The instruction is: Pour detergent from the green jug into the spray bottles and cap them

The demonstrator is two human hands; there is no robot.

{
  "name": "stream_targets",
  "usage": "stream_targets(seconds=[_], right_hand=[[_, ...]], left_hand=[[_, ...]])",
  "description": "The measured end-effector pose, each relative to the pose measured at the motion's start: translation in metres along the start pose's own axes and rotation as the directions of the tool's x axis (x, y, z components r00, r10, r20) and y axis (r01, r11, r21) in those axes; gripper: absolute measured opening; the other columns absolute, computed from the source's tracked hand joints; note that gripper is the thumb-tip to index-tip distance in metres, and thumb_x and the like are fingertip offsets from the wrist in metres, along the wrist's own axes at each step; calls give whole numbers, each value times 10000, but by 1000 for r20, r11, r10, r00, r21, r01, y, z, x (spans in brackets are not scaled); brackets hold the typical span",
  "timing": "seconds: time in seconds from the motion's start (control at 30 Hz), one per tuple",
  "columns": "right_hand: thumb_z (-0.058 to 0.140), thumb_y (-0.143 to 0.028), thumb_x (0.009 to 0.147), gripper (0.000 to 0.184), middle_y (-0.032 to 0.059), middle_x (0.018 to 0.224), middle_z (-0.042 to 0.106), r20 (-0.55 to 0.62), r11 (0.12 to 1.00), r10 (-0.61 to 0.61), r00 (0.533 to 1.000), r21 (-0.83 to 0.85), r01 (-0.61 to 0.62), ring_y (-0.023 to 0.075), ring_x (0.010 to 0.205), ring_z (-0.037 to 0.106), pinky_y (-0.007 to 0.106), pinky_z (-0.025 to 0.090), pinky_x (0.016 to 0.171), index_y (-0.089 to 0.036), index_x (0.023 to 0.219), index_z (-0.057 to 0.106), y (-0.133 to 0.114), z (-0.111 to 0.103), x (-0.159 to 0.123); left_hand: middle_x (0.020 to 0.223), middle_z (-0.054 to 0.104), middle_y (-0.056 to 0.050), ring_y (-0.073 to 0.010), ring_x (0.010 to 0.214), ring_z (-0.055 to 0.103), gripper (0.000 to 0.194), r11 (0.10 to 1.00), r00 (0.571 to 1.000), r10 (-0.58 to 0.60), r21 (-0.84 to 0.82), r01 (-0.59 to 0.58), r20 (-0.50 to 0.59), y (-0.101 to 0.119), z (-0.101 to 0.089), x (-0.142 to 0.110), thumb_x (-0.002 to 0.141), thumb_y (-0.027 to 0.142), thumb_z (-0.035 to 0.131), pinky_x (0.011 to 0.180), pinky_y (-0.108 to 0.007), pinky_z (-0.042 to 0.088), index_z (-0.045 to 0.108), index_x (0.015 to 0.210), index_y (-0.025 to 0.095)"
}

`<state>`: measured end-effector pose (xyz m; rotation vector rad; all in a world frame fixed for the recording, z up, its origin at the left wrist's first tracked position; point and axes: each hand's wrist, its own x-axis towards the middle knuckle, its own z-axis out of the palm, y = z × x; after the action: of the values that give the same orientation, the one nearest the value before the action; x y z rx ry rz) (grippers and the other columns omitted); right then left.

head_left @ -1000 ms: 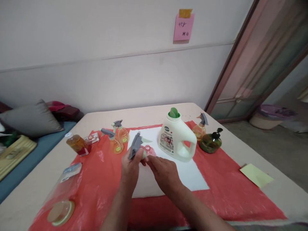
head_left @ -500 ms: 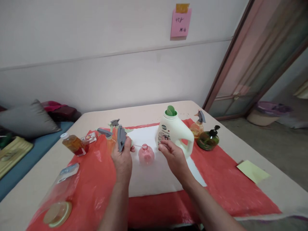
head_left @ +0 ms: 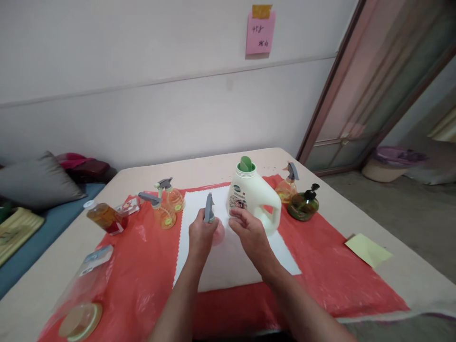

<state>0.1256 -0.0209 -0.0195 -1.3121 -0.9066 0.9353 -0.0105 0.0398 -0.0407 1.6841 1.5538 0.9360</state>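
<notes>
Your left hand's (head_left: pixel 203 231) fingers close around the spray head (head_left: pixel 209 209) atop the pink bottle (head_left: pixel 218 233). Your right hand's (head_left: pixel 250 234) fingers curl loosely, part-open.

The person's left hand (head_left: pixel 202 233) and right hand (head_left: pixel 251 233) are bare, as are the 2 forearms, which look smooth and broaden below the narrower wrists.

Grey spray head (head_left: pixel 209 210) upright over pink bottle (head_left: pixel 219 234) on white cloth (head_left: pixel 245 266).

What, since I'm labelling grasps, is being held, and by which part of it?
The gray spray head, by its lower end, in the left hand; the right hand appears empty.
</notes>
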Motion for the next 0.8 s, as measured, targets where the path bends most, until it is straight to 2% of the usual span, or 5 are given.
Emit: stream_targets(seconds=[0.27,0.43,0.57,0.7,0.8], right_hand=[[731,-320,659,456,78,1324,625,-62,937,289,955,221,-269,289,1317,482,478,346,1095,-239,1105,683,18,6,-4],[727,-499,692,631,122,1344,601,69,851,425,903,308,-424,299,1210,576,499,499,874,-299,1269,571,25,14,-8],[794,-357,639,701,80,1336,580,313,744,302,901,513,-428,252,1081,632,393,534,787,-334,1285,523,16,19,-9],[831,-209,560,721,59,1288,578,221,777,196,955,560,-289,232,1045,621,349,523,808,-312,1218,556,9,24,-10],[839,-198,581,708,39,1250,600,154,821,159,975,528,-218,220,1057,602,351,514,848,-322,1216,554,8,28,-13]], left_hand=[[724,630,13,-176,704,594,259,997,980,-43,-75,28,-196,-14,-16,15,696,338,679,691,-283,440,657,918,205],[855,692,-31,-199,832,672,375,913,966,-94,-407,-13,-242,-6,-36,16,631,355,762,793,-323,512,655,934,162],[926,714,-58,-214,892,705,503,681,983,-128,-733,-7,-128,9,-46,4,553,303,864,868,-357,532,666,991,153],[976,715,-80,-245,989,708,414,561,993,-82,-828,-24,-84,17,-52,-3,700,444,785,880,-377,552,658,990,176],[1009,723,-112,-268,1023,703,395,627,987,-68,-776,-73,-148,20,-55,-5,841,544,616,852,-408,577,661,985,180]])
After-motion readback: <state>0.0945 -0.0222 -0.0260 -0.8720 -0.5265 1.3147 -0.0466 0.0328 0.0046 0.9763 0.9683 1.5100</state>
